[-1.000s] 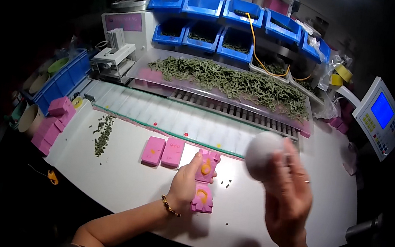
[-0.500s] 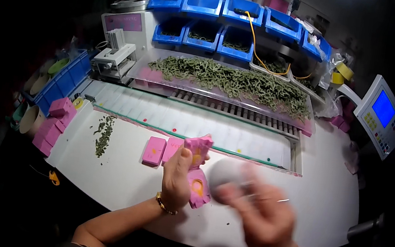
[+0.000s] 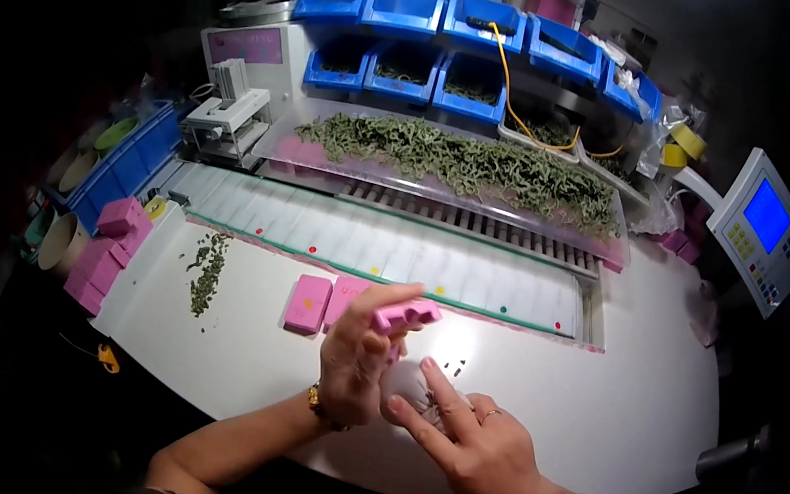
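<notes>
My left hand (image 3: 350, 362) grips a pink notched block (image 3: 408, 317), its upper part tipped up above the fingers; the lower part is mostly hidden by the hand. My right hand (image 3: 487, 452) holds a round white cloth-like ball (image 3: 408, 390), gathered at one end, with fingers spread over its top. The ball sits close against the left fingers; whether it touches the block I cannot tell. Beyond the left hand lie a pink block (image 3: 308, 304) with a yellow mark and another pink block (image 3: 341, 300), partly covered by the hand.
A small heap of dark green bits (image 3: 206, 276) lies at left. Behind runs a white belt (image 3: 395, 247) with coloured dots; beyond it is a clear tray (image 3: 278, 145) of twisted green pieces, under blue bins (image 3: 404, 14). At right stands a control panel (image 3: 772, 224); stacked pink blocks (image 3: 99, 266) edge the left.
My right hand has brought the white ball left, against my left hand. The pink block, spread apart earlier, is tilted and more covered. The belt's dots have shifted left. Dark crumbs now show beyond the ball.
</notes>
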`<action>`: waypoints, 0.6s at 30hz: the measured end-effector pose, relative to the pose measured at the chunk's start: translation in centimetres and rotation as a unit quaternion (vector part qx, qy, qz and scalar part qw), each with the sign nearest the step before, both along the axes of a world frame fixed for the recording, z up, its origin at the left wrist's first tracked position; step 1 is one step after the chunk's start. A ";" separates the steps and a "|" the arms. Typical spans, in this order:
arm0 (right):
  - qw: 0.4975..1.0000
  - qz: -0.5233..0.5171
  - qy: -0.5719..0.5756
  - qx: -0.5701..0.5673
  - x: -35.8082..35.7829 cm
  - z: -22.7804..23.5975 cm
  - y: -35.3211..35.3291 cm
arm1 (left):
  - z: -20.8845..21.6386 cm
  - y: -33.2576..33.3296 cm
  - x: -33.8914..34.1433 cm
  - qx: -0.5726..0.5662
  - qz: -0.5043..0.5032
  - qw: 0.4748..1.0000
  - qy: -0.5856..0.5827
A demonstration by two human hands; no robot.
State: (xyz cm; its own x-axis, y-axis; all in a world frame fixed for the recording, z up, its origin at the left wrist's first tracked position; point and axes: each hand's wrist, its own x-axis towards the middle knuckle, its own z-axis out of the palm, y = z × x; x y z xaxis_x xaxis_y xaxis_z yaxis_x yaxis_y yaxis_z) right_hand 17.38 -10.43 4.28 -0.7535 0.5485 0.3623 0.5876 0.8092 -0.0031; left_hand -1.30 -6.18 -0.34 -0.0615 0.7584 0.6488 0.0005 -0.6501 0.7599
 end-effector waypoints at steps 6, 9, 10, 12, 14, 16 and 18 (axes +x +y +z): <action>0.997 -0.074 -0.023 0.006 4.8 -1.8 1.6 | 0.1 1.5 -1.3 -0.154 0.015 0.957 -0.244; 0.986 -0.161 -0.038 0.021 7.3 -1.8 2.0 | -0.3 2.0 -2.0 -0.230 -0.048 0.944 -0.233; 0.976 -0.211 -0.048 0.012 8.1 -1.7 2.0 | -0.4 1.9 -2.0 -0.282 -0.071 0.924 -0.247; 0.971 -0.232 -0.061 0.017 9.6 -2.4 2.6 | 0.1 1.7 -1.4 -0.341 -0.069 0.904 -0.249; 0.961 -0.268 -0.069 0.004 10.7 -3.3 3.1 | 0.2 1.4 -0.7 -0.335 -0.088 0.906 -0.242; 0.968 -0.244 -0.062 0.019 10.1 -2.5 3.3 | 0.2 1.2 -0.2 -0.303 -0.123 0.916 -0.232; 0.973 -0.222 -0.054 0.034 9.1 -1.6 3.6 | 0.1 1.1 0.6 -0.282 -0.127 0.926 -0.218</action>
